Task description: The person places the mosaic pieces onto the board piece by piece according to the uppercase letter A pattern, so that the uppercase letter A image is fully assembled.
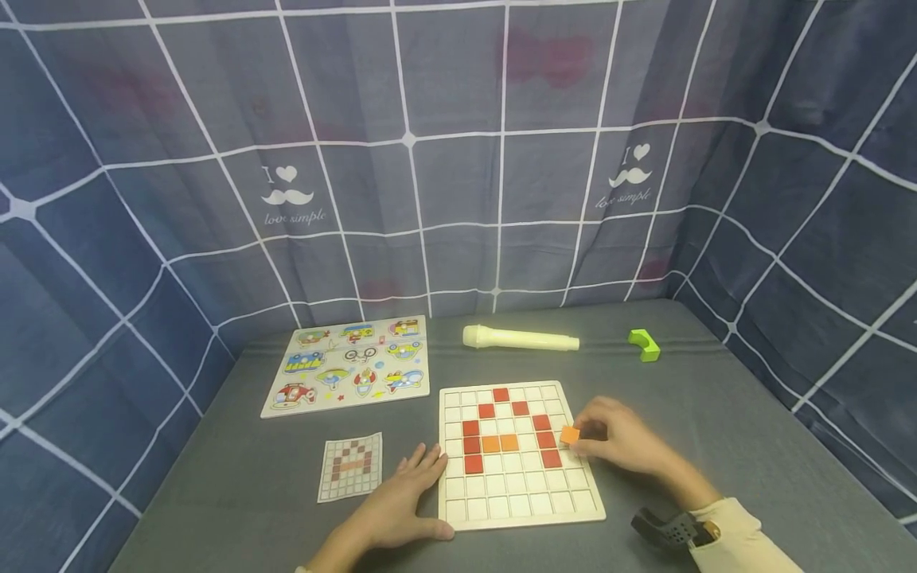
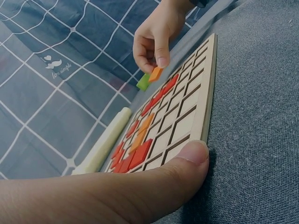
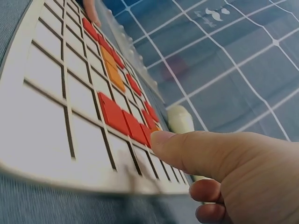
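Observation:
A pale wooden grid board [image 1: 526, 506] lies flat on the table, several red tiles [image 1: 470, 446] and two orange tiles [image 1: 500, 442] set in its squares. Between thumb and fingers my right hand [image 1: 619, 438] pinches another orange tile [image 1: 569, 434], held over the board's right edge. In the left wrist view this tile [image 2: 155, 73] is tilted above the board. My left hand [image 1: 401, 497] rests at the board's left side, fingers spread along the edge. Its thumb [image 2: 194, 154] touches the near left corner. Beside this hand lies a pattern card [image 1: 351, 491] picturing a similar red and orange figure.
At the back left lies a wooden puzzle board [image 1: 337, 404] with vehicle pictures. A cream toy microphone [image 1: 523, 339] is behind the grid board, and a green arch block [image 1: 645, 345] sits to its right. A checked blue curtain [image 1: 458, 191] stands around the grey table [image 1: 236, 493].

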### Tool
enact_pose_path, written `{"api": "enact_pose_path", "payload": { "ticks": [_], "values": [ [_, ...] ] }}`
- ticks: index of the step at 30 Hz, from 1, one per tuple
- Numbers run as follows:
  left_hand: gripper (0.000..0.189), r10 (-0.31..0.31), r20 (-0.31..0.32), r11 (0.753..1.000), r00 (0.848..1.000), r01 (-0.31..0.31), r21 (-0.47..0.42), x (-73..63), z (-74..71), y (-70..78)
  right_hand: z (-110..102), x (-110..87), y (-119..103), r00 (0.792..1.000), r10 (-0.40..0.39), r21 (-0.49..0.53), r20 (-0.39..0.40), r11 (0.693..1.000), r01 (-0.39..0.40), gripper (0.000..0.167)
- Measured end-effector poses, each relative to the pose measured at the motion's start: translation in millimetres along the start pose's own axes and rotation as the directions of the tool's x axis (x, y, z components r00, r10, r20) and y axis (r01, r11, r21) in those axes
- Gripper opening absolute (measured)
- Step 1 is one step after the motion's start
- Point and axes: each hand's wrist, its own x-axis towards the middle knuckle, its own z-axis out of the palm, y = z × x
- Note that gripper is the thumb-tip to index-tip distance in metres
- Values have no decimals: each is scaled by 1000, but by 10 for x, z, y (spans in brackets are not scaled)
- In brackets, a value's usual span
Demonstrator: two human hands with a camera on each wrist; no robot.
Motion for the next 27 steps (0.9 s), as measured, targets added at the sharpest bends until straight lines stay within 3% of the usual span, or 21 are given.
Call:
{"api": "enact_pose_path", "payload": {
  "ticks": [13, 27],
  "values": [
    [105, -12, 5, 1000, 1000, 12, -16, 4, 1, -2, 243, 215, -192, 991, -48, 76, 127, 996, 39, 21],
    [104, -18, 4, 1000, 1000, 18, -14, 1, 3, -1, 345, 291, -297, 984, -34, 30, 175, 999, 29, 24]
  ]
}}
